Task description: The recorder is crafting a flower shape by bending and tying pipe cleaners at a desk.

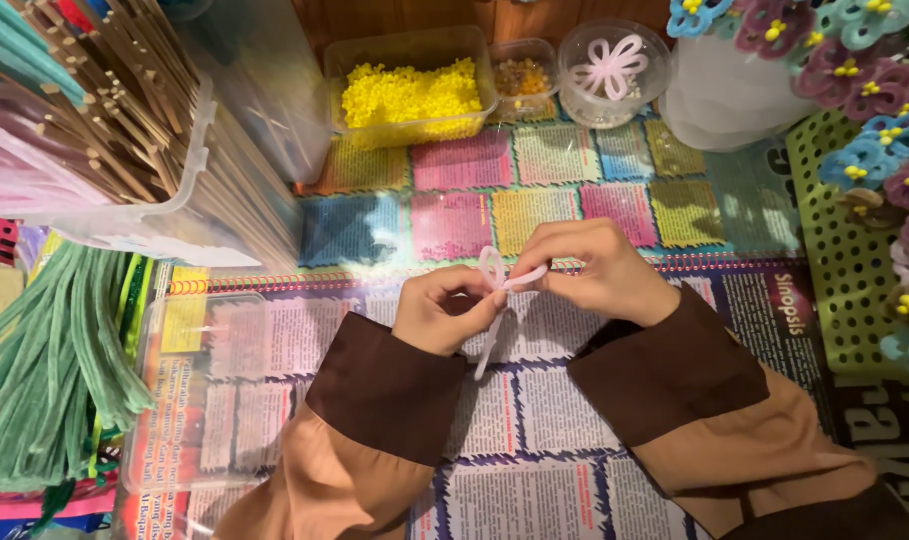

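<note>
— How many hands are at work, and on what?

— Two. The left hand (pixel 444 310) and the right hand (pixel 589 270) are closed, fingertips pinched, on one pale pink pipe cleaner (pixel 496 300), held just above the middle of the worktop (pixel 534 440). It has one small loop at its top between the hands, and one loose tail hanging down toward the near edge.

— What stands along the far edge?

— Three clear containers in a row: one tub of yellow beads (pixel 411 95), one small tub of orange-brown beads (pixel 522 78), and one round tub (pixel 614 72) with a single finished pink flower shape inside. At the far right corner there is a white vase (pixel 719 105) of pipe-cleaner flowers; too many to count.

— And the sides?

— On the left, one bundle of green pipe cleaners (pixel 54 370), one clear box of wooden sticks (pixel 114 120) behind it, and one flat clear lid (pixel 204 390) just beside the left sleeve. On the right edge, one green perforated board (pixel 844 270), with more flowers over it.

— Any open room?

— The printed paper covering the middle and the near edge lies bare around both forearms; the sides and far edge are crowded.
</note>
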